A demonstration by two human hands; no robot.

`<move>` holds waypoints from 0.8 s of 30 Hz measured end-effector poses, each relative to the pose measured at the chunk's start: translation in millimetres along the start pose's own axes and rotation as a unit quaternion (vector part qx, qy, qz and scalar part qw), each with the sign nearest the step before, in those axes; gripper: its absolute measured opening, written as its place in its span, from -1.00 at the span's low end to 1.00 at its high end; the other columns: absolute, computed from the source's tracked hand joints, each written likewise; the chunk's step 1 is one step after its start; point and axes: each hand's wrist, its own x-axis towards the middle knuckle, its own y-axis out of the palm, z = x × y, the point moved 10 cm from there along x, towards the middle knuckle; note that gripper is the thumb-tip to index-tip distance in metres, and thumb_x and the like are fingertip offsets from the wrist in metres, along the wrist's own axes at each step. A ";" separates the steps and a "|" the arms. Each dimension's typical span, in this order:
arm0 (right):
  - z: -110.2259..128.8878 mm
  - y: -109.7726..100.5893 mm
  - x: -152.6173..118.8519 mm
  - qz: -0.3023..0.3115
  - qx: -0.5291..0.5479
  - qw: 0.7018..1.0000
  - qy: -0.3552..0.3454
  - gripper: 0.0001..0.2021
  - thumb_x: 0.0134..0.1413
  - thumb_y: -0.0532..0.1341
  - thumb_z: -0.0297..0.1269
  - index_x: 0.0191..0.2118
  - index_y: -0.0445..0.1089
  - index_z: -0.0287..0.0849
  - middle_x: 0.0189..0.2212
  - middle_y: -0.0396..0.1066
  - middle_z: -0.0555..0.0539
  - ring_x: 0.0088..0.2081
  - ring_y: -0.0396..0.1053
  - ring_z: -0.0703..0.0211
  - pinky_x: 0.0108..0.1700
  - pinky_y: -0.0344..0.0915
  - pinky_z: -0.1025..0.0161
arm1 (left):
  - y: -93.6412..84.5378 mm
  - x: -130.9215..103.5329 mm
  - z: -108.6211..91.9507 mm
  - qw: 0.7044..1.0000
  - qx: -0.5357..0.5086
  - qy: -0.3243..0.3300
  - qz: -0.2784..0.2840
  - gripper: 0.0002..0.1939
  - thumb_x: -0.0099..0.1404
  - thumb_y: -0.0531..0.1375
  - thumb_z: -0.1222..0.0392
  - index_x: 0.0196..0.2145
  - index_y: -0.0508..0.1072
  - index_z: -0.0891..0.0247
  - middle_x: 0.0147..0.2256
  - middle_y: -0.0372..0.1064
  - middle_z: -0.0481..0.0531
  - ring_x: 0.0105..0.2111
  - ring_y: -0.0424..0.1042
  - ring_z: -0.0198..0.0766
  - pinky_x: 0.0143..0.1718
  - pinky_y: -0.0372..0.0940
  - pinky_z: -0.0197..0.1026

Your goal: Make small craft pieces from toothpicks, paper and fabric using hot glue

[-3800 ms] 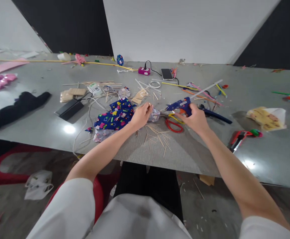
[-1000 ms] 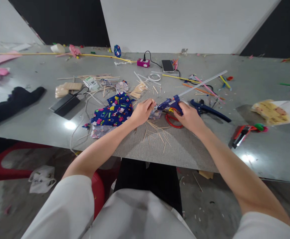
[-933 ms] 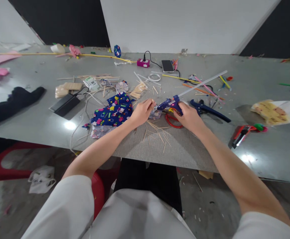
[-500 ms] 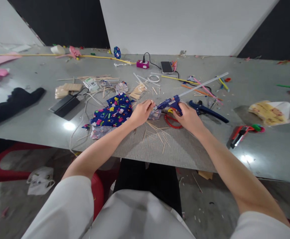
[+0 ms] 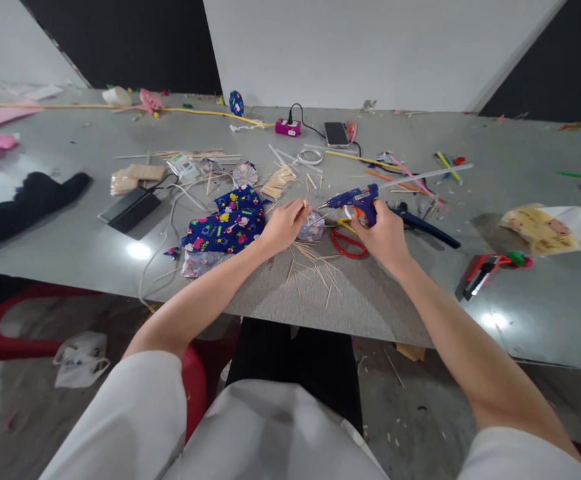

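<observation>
My right hand (image 5: pixel 385 233) is wrapped round the grip of a blue hot glue gun (image 5: pixel 353 197), whose nozzle points left. A long clear glue stick (image 5: pixel 430 175) sticks out of its back. Just left of the nozzle, my left hand (image 5: pixel 286 227) is closed in a pinch on something small and pale at the fingertips, too small to name. Below the gun lie red-handled scissors (image 5: pixel 349 245). Beside my left hand are a blue patterned cloth (image 5: pixel 228 223) and a clear plastic bag (image 5: pixel 312 228). Thin wooden sticks (image 5: pixel 315 263) lie scattered in front.
Blue-handled pliers (image 5: pixel 430 228) and a utility knife (image 5: pixel 481 277) lie to the right. A black box with a cable (image 5: pixel 135 210) and a black cloth (image 5: pixel 25 210) lie left. Toward the back are a phone (image 5: pixel 336 134), a purple power adapter (image 5: pixel 288 127) and a tape roll (image 5: pixel 310 157).
The glue gun has moved right, away from my left fingertips, and its rear glue stick has tipped lower. My left hand stays nearly in place.
</observation>
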 end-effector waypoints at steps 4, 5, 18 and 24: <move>-6.2 7.8 0.2 0.009 0.030 0.999 0.031 -0.60 0.26 0.24 0.21 -0.18 0.34 -0.06 -0.32 0.54 -0.14 -0.29 0.49 -0.08 -0.17 0.38 0.05 | -7.9 0.3 -4.7 0.999 -0.015 0.006 -0.030 -0.71 0.61 0.06 0.10 -0.27 0.43 0.23 -0.34 0.44 0.04 -0.34 0.39 -0.31 -0.24 0.22 -0.23; -8.0 8.0 0.1 0.007 0.039 0.998 0.041 -0.58 0.25 0.24 0.23 -0.16 0.35 -0.06 -0.32 0.55 -0.14 -0.29 0.50 -0.09 -0.16 0.38 0.04 | -10.7 0.2 -4.8 0.999 -0.020 0.005 -0.042 -0.69 0.61 0.06 0.08 -0.26 0.44 0.23 -0.36 0.43 0.03 -0.37 0.37 -0.32 -0.26 0.22 -0.24; -32.5 -1.0 -1.3 -0.050 0.141 0.980 0.132 -0.55 0.17 0.31 0.23 -0.16 0.40 -0.10 -0.32 0.52 -0.09 -0.28 0.44 0.00 -0.14 0.37 0.05 | -38.5 -8.7 -17.8 0.985 -0.057 0.042 -0.157 -0.64 0.62 0.05 -0.05 -0.13 0.53 0.20 -0.34 0.47 0.01 -0.46 0.41 -0.41 -0.39 0.26 -0.31; -41.2 19.0 -0.2 0.004 0.128 0.981 0.148 -0.56 0.07 0.38 0.11 -0.12 0.40 -0.13 -0.30 0.53 -0.14 -0.29 0.45 -0.06 -0.12 0.40 -0.02 | -37.7 -9.7 -16.6 0.986 -0.050 0.039 -0.157 -0.62 0.62 0.04 -0.08 -0.10 0.53 0.20 -0.30 0.50 0.04 -0.45 0.43 -0.39 -0.40 0.30 -0.29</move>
